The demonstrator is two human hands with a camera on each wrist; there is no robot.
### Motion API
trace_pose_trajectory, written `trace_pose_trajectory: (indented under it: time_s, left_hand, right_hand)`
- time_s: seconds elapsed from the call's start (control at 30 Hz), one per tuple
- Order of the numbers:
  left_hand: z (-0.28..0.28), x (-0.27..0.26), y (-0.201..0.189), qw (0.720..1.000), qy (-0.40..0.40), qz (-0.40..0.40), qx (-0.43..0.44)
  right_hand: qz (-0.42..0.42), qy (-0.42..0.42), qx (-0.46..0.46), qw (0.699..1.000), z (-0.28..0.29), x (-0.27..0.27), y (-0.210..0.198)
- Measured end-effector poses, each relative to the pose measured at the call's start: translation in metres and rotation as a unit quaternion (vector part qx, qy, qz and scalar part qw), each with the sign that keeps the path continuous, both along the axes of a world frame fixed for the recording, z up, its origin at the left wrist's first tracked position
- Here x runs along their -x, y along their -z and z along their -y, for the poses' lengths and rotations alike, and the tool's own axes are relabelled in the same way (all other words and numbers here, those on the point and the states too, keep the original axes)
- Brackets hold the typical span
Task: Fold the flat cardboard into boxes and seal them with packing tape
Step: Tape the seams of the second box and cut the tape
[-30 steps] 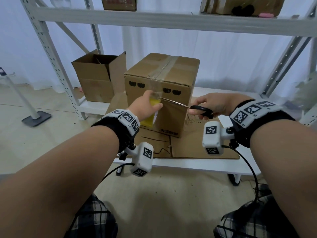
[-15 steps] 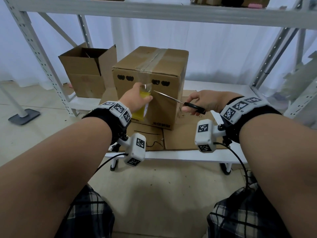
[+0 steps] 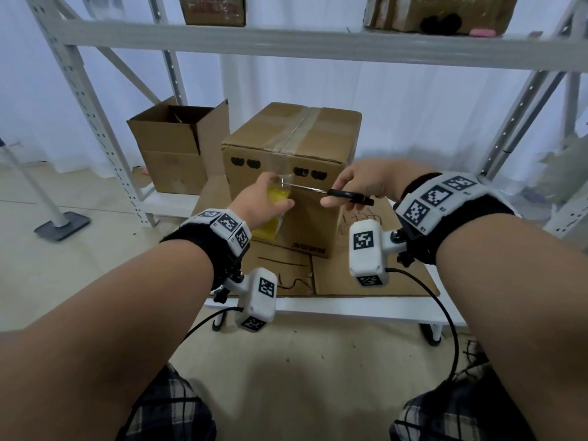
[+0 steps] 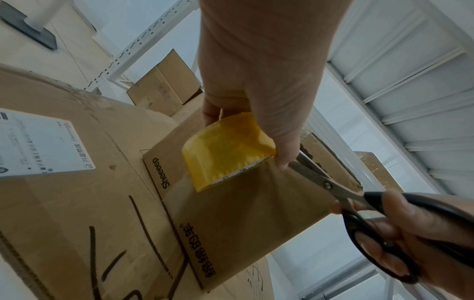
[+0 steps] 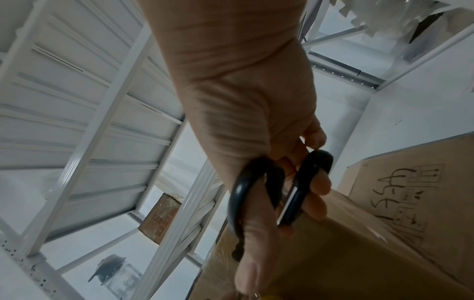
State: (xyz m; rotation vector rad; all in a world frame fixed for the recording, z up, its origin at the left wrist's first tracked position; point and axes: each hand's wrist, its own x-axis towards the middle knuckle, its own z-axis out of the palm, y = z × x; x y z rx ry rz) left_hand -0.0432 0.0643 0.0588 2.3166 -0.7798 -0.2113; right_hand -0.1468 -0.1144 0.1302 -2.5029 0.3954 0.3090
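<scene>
Fingers of the left hand [image 3: 261, 205] curl round the yellow roll of packing tape [image 4: 225, 152], holding it against the near face of the sealed cardboard box [image 3: 315, 214], which stands just beyond both hands. Beside them, the right hand [image 3: 366, 183] grips the black handles of the scissors [image 3: 331, 193], thumb and fingers through the loops; the blades reach across to the clear tape strip [image 3: 284, 179] at the left fingertips. Under the box and hands lies flat cardboard [image 3: 375, 275] on the low white shelf [image 3: 350, 308]. Farther left of the left hand, an open box [image 3: 178, 154] stands on the same shelf.
</scene>
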Motion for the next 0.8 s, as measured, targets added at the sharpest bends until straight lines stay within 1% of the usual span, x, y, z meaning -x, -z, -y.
trace_pose_trajectory:
  time_s: [0.2, 0.43, 0.8]
  left_hand:
    - [-0.002, -0.002, 0.001, 1.000, -0.008, -0.008, 0.005]
    - [-0.004, -0.003, 0.000, 1.000, -0.019, -0.013, 0.009]
    - [-0.003, -0.002, -0.003, 0.999, -0.034, -0.023, 0.015]
  right_hand:
    - [0.002, -0.011, 0.042, 0.999, 0.001, -0.010, -0.005]
    - [0.035, -0.012, 0.031, 0.999, 0.000, -0.008, 0.004]
    - [0.029, -0.019, 0.017, 0.999, -0.006, -0.009, 0.009]
